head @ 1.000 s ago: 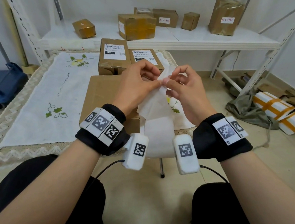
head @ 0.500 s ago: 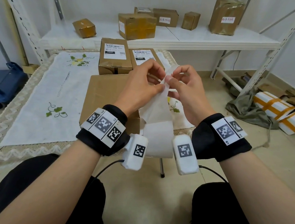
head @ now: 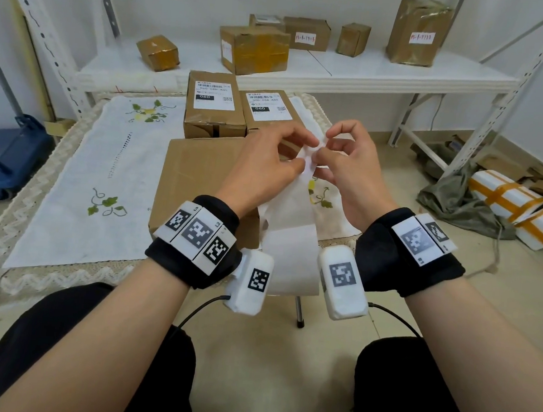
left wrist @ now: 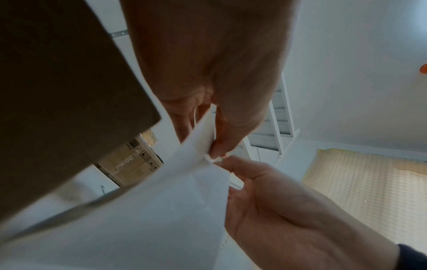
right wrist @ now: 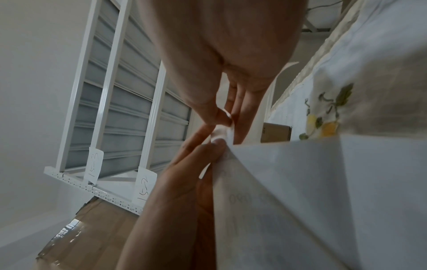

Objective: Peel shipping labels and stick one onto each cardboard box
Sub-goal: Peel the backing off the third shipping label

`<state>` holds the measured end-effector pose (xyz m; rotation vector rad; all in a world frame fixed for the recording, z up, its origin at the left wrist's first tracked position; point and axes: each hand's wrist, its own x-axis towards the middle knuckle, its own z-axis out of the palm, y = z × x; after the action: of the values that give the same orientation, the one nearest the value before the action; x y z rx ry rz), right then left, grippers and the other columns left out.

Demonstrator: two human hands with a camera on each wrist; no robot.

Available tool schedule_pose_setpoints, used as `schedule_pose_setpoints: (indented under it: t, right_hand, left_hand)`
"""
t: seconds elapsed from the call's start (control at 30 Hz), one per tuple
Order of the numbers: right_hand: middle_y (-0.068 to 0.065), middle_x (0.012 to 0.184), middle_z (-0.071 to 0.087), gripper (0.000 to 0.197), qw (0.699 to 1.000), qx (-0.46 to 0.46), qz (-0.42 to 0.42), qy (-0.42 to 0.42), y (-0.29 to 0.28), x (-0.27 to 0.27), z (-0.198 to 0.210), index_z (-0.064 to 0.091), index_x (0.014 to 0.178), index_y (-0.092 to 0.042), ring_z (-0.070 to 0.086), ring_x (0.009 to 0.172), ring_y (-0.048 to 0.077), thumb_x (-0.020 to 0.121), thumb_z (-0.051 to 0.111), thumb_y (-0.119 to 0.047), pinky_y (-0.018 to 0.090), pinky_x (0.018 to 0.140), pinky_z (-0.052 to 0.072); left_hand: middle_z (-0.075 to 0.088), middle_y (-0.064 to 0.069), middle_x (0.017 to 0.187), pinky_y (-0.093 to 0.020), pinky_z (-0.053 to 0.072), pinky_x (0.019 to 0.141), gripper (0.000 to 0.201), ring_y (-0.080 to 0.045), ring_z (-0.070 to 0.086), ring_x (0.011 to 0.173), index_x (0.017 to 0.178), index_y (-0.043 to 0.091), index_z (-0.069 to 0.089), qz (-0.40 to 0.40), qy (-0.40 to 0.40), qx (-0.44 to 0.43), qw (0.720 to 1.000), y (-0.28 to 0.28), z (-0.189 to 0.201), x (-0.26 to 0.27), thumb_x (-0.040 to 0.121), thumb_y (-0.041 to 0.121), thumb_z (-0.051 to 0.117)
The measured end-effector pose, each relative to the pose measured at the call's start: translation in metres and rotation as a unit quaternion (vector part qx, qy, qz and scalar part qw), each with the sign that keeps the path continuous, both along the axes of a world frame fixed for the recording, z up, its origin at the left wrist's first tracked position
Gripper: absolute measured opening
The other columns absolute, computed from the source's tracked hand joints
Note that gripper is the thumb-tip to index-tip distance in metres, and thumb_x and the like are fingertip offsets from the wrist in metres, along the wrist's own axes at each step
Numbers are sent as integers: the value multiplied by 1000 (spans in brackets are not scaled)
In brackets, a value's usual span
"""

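A white strip of shipping labels (head: 288,239) hangs between my wrists, over the table's near edge. My left hand (head: 266,166) and right hand (head: 344,166) both pinch its top corner (left wrist: 211,159), thumbs and forefingers meeting there (right wrist: 221,133). A large plain cardboard box (head: 194,180) lies flat under my left hand, with no label visible on its top. Behind it stand two smaller boxes, the left one (head: 211,103) and the right one (head: 266,111), each with a printed label on top.
An embroidered white cloth (head: 104,173) covers the table. A white metal shelf (head: 371,74) behind holds several taped brown boxes. A blue cart (head: 4,152) stands at left; taped white parcels (head: 517,205) and a grey cloth lie on the floor at right.
Both hands have kept pinching the strip's top corner and have worked at it with small finger movements. The strip has swung slightly; the boxes have not moved.
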<state>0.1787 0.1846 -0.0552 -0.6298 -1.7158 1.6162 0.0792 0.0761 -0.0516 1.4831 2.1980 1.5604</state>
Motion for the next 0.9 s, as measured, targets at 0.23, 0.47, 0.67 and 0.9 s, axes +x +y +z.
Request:
schedule_pose_setpoints:
  t: [0.23,0.47,0.67,0.9]
  right_hand:
    - [13,97,64,34,1000,-30,4,-5,0,0,0,60,101,-14,60,76,25,87,52,15,32,70,55]
    - [13,101,64,14,996,-84,10,-1,1,-2,0,64,97,-9,63,85,23,94,59,4,28,72,58]
    - [15,97,56,21,996,-86,10,-8,3,0,-1,65,92,-11,61,73,20,91,61,9,24,62,54]
    - [8,85,59,26,995,-96,-2,-31,2,2,0,69,90,-6,58,56,12,89,54,15,21,54,51]
  left_hand:
    - [72,6,114,-16,53,88,28,-5,66,101,115,20,75,18,1,-8,1000,-1,1,0,90,8,69]
    - [71,9,110,-11,52,85,29,-4,66,100,114,21,75,13,-8,-6,1000,-2,2,3,89,8,70]
    - [72,6,113,-18,54,90,29,-6,67,102,116,19,74,16,-4,-4,1000,-3,2,2,89,9,70]
    - [70,6,114,-5,50,80,25,-2,65,97,115,18,74,30,-2,-8,1000,-1,-1,-1,90,12,72]
